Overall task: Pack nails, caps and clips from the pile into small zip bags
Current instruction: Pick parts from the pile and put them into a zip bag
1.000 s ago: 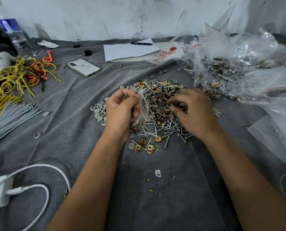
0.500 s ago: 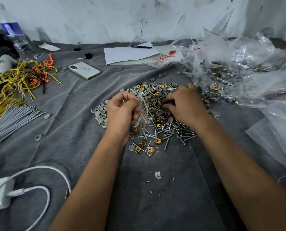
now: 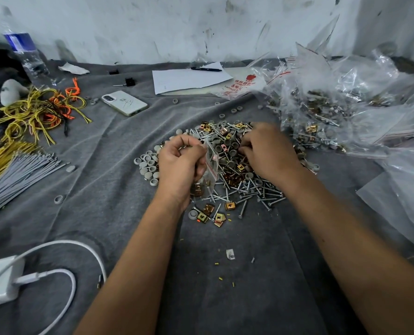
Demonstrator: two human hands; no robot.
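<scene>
1. Clear plastic zip bag (image 3: 210, 163), red-striped at the mouth, pinched by its upper edge in the left hand (image 3: 180, 165); fingers curled closed on the rim, bag hanging below and just right of the knuckles, a few brass clips already visible inside near the bottom.
2. Right of that, touching the bag's side: pile (image 3: 235, 165) of nails, grey caps and brass clips on the grey cloth (image 3: 104, 189).
3. Right hand (image 3: 268, 151) palm-down on the pile's far half, fingertips bunched narrow and pointing left toward the bag mouth; whether anything is pinched, impossible to tell.
4. Deciding relation: bag mouth just left of the right fingertips, near but apart, the bag's long axis running down and toward the body.
5. Probably next: a short leftward carry over the rim.
</scene>
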